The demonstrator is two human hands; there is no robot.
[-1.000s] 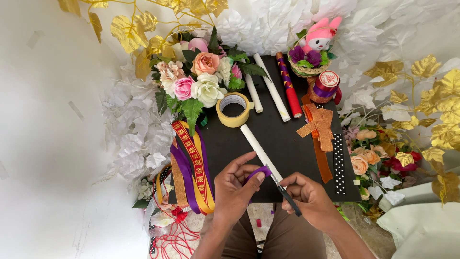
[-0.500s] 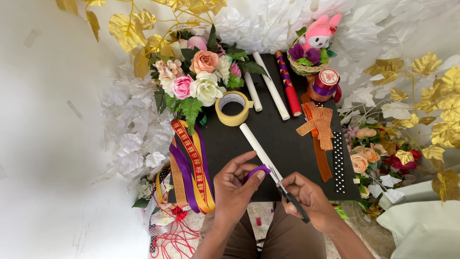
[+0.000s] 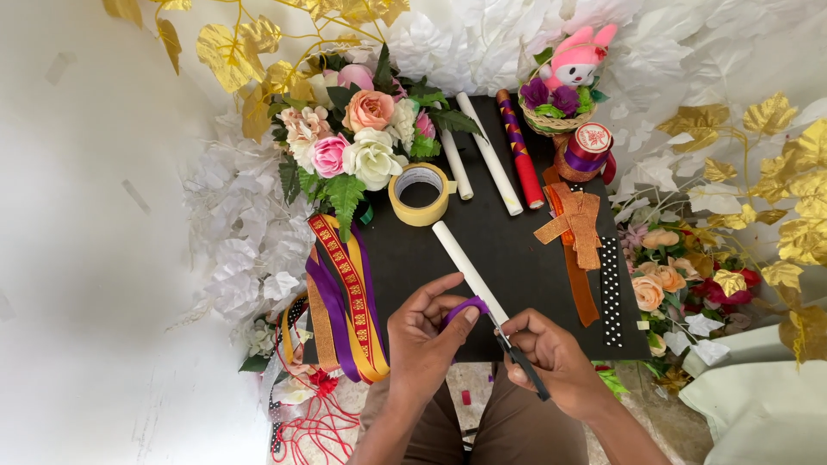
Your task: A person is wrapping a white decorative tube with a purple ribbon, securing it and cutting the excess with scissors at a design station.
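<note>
My left hand pinches the end of a purple ribbon wrapped around the near end of a white paper stick, which lies on a black board. Close beside it on the right, my right hand holds small dark scissors with their tips at the ribbon. Both hands meet at the board's near edge.
A roll of yellow tape, two more white sticks, a wrapped red and purple stick, orange ribbons, a ribbon spool and a flower bunch lie on the board. Striped ribbons hang at its left.
My right hand with the scissors has shifted slightly. My left hand keeps its hold on the purple ribbon at the stick's end.
</note>
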